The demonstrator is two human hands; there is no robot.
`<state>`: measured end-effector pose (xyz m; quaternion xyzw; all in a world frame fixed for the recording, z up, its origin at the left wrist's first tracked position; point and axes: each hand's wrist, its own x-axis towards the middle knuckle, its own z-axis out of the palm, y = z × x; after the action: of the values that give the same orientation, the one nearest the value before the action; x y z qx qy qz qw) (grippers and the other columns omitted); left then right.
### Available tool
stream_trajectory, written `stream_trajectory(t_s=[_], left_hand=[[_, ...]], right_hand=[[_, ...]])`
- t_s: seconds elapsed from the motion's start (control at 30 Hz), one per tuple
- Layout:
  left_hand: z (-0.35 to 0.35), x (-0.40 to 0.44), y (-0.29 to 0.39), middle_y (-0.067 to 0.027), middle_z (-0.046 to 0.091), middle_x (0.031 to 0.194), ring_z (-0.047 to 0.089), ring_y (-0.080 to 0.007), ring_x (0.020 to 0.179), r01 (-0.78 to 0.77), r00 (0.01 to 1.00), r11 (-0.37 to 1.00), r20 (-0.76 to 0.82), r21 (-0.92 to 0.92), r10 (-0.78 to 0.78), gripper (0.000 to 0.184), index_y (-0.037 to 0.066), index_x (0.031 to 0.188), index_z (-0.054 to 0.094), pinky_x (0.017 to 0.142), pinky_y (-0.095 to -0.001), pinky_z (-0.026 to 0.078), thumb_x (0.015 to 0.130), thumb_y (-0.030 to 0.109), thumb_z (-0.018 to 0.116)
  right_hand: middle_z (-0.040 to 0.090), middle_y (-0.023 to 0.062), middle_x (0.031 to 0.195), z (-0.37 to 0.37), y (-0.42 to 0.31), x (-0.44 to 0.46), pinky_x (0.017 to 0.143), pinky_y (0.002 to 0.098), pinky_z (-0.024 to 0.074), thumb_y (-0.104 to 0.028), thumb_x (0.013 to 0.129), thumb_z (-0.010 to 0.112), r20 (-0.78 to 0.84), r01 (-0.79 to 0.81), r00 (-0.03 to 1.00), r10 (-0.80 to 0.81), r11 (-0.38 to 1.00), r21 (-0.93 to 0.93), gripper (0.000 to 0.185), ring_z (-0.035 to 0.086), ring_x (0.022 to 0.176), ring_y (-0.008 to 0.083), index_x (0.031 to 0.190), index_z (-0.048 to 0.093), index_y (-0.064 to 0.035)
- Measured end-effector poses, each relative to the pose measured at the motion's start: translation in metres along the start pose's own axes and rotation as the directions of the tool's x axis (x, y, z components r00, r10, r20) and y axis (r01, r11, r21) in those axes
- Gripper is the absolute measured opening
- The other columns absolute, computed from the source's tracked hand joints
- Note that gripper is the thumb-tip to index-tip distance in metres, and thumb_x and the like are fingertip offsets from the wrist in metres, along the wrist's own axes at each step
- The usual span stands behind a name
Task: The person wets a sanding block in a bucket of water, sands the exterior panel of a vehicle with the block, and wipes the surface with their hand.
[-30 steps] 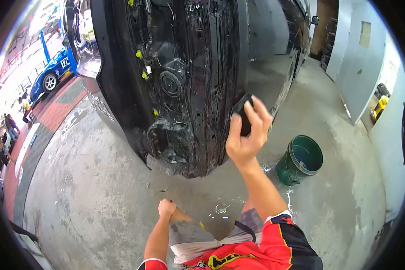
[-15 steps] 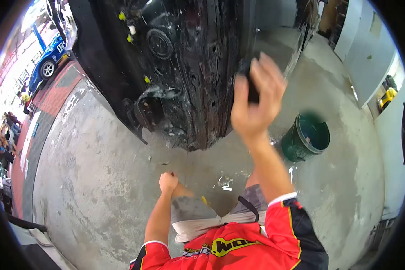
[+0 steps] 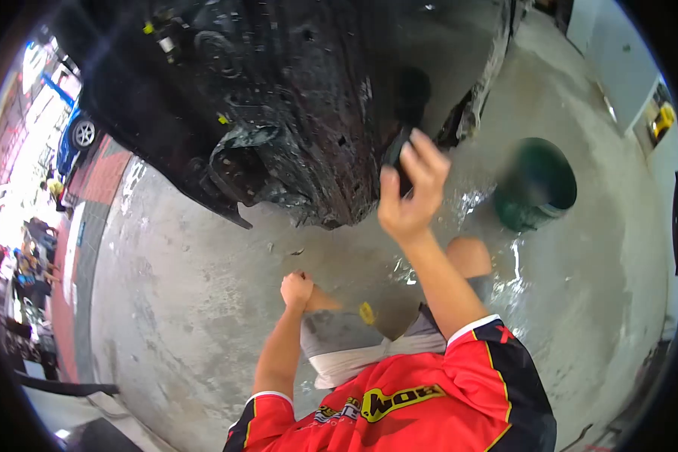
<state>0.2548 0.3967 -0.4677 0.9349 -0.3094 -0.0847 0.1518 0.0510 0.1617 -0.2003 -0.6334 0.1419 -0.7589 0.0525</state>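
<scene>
My right hand [image 3: 414, 188] grips a black block [image 3: 401, 162] and presses it to the lower part of the dark car body [image 3: 324, 98], just beside its wet, rough edge. Over by my knee, my left hand [image 3: 297, 288] is closed in a fist; whether it holds anything is hidden. Yellow clips [image 3: 223, 119] stick out of the car's black inner frame. A green bucket [image 3: 508, 203] stands on the floor to the right of the car.
Wet concrete floor [image 3: 173, 301] surrounds me. A blue car [image 3: 69, 143] and several people [image 3: 38, 248] are at the far left. Grey wall panels [image 3: 618, 60] and a yellow object [image 3: 661, 122] are at the right.
My view has tipped downward, so the car sits higher in the picture. My right hand has moved lower along the car body with the black block. My left hand stays by my knee.
</scene>
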Motion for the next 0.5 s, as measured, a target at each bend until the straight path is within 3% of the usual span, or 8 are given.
stream_trajectory(t_s=[0.07, 0.1, 0.27, 0.37, 0.43, 0.5], left_hand=[[0.003, -0.006, -0.004, -0.0222, 0.074, 0.092, 0.071, -0.0443, 0.089, 0.014, 1.0, 1.0, -0.01, 0.011, -0.014, 0.03, 0.006, 0.09, 0.076, 0.083, -0.0522, 0.057, 0.089, 0.032, 0.061], [0.002, -0.003, -0.003, -0.0222, 0.074, 0.092, 0.071, -0.0444, 0.089, 0.047, 0.999, 0.999, -0.027, 0.001, -0.047, 0.03, 0.006, 0.09, 0.076, 0.082, -0.0521, 0.057, 0.089, 0.032, 0.062], [0.0, 0.0, -0.006, -0.0223, 0.074, 0.091, 0.072, -0.0436, 0.089, 0.03, 0.999, 0.998, 0.029, 0.055, -0.032, 0.028, 0.007, 0.09, 0.076, 0.082, -0.0517, 0.057, 0.088, 0.032, 0.063], [-0.003, -0.005, -0.007, -0.0214, 0.074, 0.089, 0.071, -0.0431, 0.085, -0.006, 1.0, 1.0, -0.007, 0.027, 0.006, 0.031, 0.005, 0.086, 0.075, 0.079, -0.0513, 0.056, 0.089, 0.033, 0.062], [0.005, -0.007, -0.01, -0.0197, 0.072, 0.087, 0.068, -0.0419, 0.082, -0.143, 0.979, 0.99, -0.151, -0.008, 0.14, 0.029, 0.003, 0.082, 0.071, 0.073, -0.0493, 0.054, 0.09, 0.028, 0.061], [-0.003, -0.006, 0.006, -0.0182, 0.07, 0.085, 0.066, -0.0405, 0.079, -0.195, 0.953, 0.976, -0.254, -0.099, 0.165, 0.026, 0.002, 0.081, 0.068, 0.07, -0.0479, 0.052, 0.092, 0.024, 0.061]], right_hand=[[0.06, 0.0228, 0.136, -0.013, 0.012, -0.09, 0.098, 0.0471, 0.0458, -0.004, 0.086, 0.071, 0.048, -0.085, 0.995, 0.086, 0.996, -0.022, 0.041, 0.058, 0.112, 0.0368, 0.126, 0.062, -0.0027], [0.061, 0.0221, 0.136, -0.012, 0.013, -0.088, 0.097, 0.0468, 0.0464, -0.005, 0.086, 0.071, 0.041, -0.054, 0.998, 0.056, 0.997, -0.053, 0.042, 0.058, 0.111, 0.0366, 0.126, 0.063, -0.0036], [0.063, 0.0192, 0.134, 0.008, 0.006, 0.03, 0.092, 0.044, 0.0482, -0.006, 0.082, 0.076, -0.033, 0.109, 0.993, -0.109, 0.994, -0.013, 0.043, 0.059, 0.109, 0.0362, 0.124, 0.066, -0.0053], [0.061, 0.0205, 0.137, 0.0, 0.004, -0.044, 0.095, 0.0462, 0.0478, -0.005, 0.084, 0.075, -0.024, -0.066, 0.998, 0.067, 0.998, 0.007, 0.043, 0.059, 0.111, 0.0376, 0.126, 0.064, -0.0046], [0.059, 0.0212, 0.138, -0.015, -0.003, -0.112, 0.099, 0.0484, 0.0463, -0.006, 0.087, 0.074, 0.048, -0.266, 0.963, 0.266, 0.964, -0.007, 0.037, 0.058, 0.114, 0.0396, 0.123, 0.064, -0.0044], [0.06, 0.0203, 0.137, -0.019, -0.006, -0.107, 0.099, 0.048, 0.0461, -0.006, 0.087, 0.073, 0.106, -0.324, 0.94, 0.326, 0.946, -0.034, 0.036, 0.058, 0.114, 0.0388, 0.122, 0.063, -0.0036]])
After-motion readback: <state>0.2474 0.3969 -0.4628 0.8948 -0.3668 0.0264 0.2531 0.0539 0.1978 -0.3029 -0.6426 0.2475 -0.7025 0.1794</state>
